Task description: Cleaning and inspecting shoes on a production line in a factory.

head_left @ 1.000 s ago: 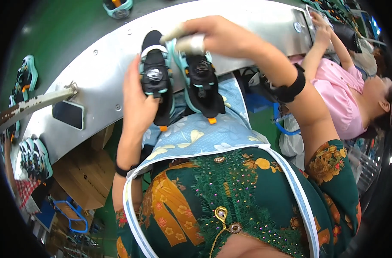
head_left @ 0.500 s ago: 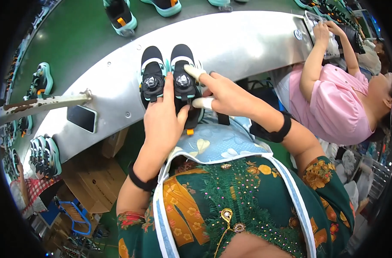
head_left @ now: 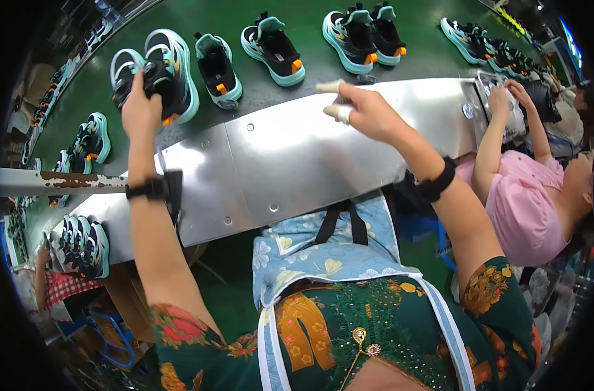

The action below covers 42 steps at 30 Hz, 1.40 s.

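Observation:
A pair of black and mint-green sneakers [head_left: 181, 81] with orange heel tabs is in the grasp of my left hand [head_left: 142, 114]. Its fingers are closed round the inner sides of the two shoes, above the green belt at the far left. Over the metal table [head_left: 303, 163], my right hand [head_left: 375, 117] is open, with pale covers on its thumb and forefinger. Those two fingers are apart, pointing left. Closest to it on the belt are two more sneakers [head_left: 355, 42], side by side. A single sneaker [head_left: 274, 52] and another sneaker [head_left: 217, 68] lie between my hands.
A rusty white bar [head_left: 62, 181] crosses at the left, by my left forearm. Several upright sneakers [head_left: 85, 244] stand at the table's left end. At the right a person in pink [head_left: 521, 202] works at a clear tray. More shoes line the green belt [head_left: 297, 23].
The pair of sneakers has gone from the table in front of me to the belt at far left, in my left hand. My right hand has let go and moved forward and right.

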Available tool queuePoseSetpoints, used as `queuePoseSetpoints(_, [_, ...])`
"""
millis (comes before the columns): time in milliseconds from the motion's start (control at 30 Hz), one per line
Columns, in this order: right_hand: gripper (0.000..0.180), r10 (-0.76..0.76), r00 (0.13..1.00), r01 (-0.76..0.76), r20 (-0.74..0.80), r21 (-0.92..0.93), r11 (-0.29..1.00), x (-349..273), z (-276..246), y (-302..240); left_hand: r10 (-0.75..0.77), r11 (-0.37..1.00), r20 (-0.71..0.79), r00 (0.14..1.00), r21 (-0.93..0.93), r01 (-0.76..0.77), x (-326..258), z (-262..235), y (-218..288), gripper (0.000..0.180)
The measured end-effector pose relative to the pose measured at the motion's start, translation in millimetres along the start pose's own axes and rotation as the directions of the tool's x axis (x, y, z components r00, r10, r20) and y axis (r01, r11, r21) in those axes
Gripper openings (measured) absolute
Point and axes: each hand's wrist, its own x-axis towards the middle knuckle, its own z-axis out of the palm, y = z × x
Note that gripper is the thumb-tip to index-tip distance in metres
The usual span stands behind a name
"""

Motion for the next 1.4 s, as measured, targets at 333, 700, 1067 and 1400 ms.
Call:
queuePoseSetpoints(333, [0.056,-0.088,0.996,0.085,0.012,-0.427,0.900,131.2,9.5,40.9,0.423,0.844,-0.202,0.883,-0.267,-0.465,-20.2,61.5,45.4,0.034])
queuePoseSetpoints(700, [0.032,-0.136,0.972,0.165,0.192,-0.145,0.976,-4.2,2.9,-19.6,0.648,0.744,0.330,0.686,-0.467,-0.478,-100.3,4.4,78.0,0.012])
queuePoseSetpoints(1067, [0.031,-0.208,0.893,0.156,0.399,0.159,0.975,-101.1,-9.8,-23.1,0.449,0.820,0.128,0.884,-0.453,-0.350,-231.8,-80.2,94.2,0.028])
queuePoseSetpoints(1400, [0.071,-0.250,0.807,0.238,0.535,0.094,0.967,-31.5,-5.4,7.2,0.203,0.805,0.345,0.916,-0.592,0.045,-266.8,4.5,140.0,0.028])
